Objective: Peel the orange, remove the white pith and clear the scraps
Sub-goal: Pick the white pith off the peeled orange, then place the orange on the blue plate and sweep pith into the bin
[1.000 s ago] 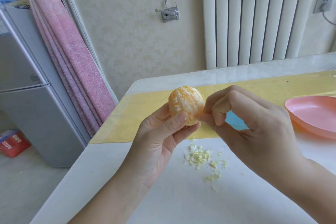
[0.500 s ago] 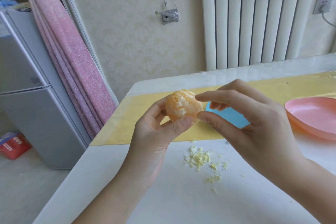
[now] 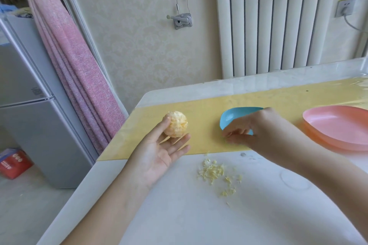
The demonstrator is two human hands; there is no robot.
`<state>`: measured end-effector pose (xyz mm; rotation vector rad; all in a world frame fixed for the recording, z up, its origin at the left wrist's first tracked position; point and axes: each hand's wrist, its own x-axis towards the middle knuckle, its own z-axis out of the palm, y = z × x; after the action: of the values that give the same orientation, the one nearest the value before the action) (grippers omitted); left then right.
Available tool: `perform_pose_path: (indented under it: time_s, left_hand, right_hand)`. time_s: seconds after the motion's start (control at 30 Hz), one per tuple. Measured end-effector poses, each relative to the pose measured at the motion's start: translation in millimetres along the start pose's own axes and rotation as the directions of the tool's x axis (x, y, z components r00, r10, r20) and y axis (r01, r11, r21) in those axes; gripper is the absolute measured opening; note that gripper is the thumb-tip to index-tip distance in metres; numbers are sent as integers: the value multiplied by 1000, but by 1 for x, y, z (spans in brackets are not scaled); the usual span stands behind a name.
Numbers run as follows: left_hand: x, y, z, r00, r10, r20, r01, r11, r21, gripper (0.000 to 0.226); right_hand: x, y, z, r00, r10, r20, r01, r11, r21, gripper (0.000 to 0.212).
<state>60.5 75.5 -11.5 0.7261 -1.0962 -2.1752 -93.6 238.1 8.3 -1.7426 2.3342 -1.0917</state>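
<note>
**Head view: orange (image 3: 176, 125) bare of peel, right hand (image 3: 251, 129) at the blue dish (image 3: 235, 115)**

The orange rests on the upturned fingers of the left hand (image 3: 159, 152), over the left part of the yellow mat (image 3: 199, 111). That hand lies flat and loose. Its fingers are nearly straight, the thumb lies against the fruit's left side, and nothing clamps the fruit. No rind shows, though pale webbing covers much of the surface.

The right hand reaches down to the near rim of the blue dish, which sits on the mat between the orange and the pink plate (image 3: 338, 127). Its fingers curl downward at the rim. Motion blur there prevents a finding on whether they pinch the dish, merely touch it, or hold nothing.

A heap of pith scraps (image 3: 212, 171) lies on the white table (image 3: 189, 215) just in front of the mat, with smaller bits trailing toward the person.

Assessment: peeling is done, pith removal looks close to done, and clearing appears to be the step in hand. Recommended practice is to take the dish by its rim in a firm pinch and set its lip on the table beside the heap. The scraps, stray bits included, can then be swept in with the side of the fingers. The left hand should curl a little, since a round fruit on a flat palm is apt to roll.
</note>
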Motion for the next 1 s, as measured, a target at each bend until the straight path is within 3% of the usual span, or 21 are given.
perform_pose_path:
  time_s: [0.07,0.13,0.23,0.33,0.43,0.57,0.7,0.77,0.9,1.0]
  left_hand:
    - [4,0,-3,999,-52,-5,52,999,-7,62]
    - [6,-3,-5,998,-55,-10,55,998,2,57]
    - [6,-6,-7,1000,3,-12,-3,999,42,36]
    - [9,-3,-6,996,87,36,-91,982,163,36]
    - [18,10,9,982,169,83,-187,928,322,39]
    - [41,22,51,958,258,121,-278,753,597,42]
    - [70,5,98,925,304,227,-351,463,814,49]
    - [81,-15,114,926,279,255,-345,349,871,52]
    - [91,-50,127,939,210,271,-321,258,911,58]
    - [91,-62,129,920,166,356,-374,94,923,58]
  right_hand:
    - [0,3,-1,997,31,69,-31,999,-11,22]
    - [1,7,-1,992,67,103,-56,993,-108,37]
    - [2,11,-9,982,145,119,-127,981,-147,20]
    - [6,22,-25,983,182,-14,-183,974,-133,41]
    - [9,42,-37,949,262,-178,-282,954,-98,34]
    - [10,70,-35,883,387,-265,-423,901,-95,25]
    - [11,79,-35,822,445,-357,-491,870,-47,36]
    - [10,77,-38,807,458,-372,-516,854,-69,43]
    - [10,77,-38,799,484,-358,-548,831,-99,47]
    - [12,81,-36,779,521,-350,-579,811,-82,44]
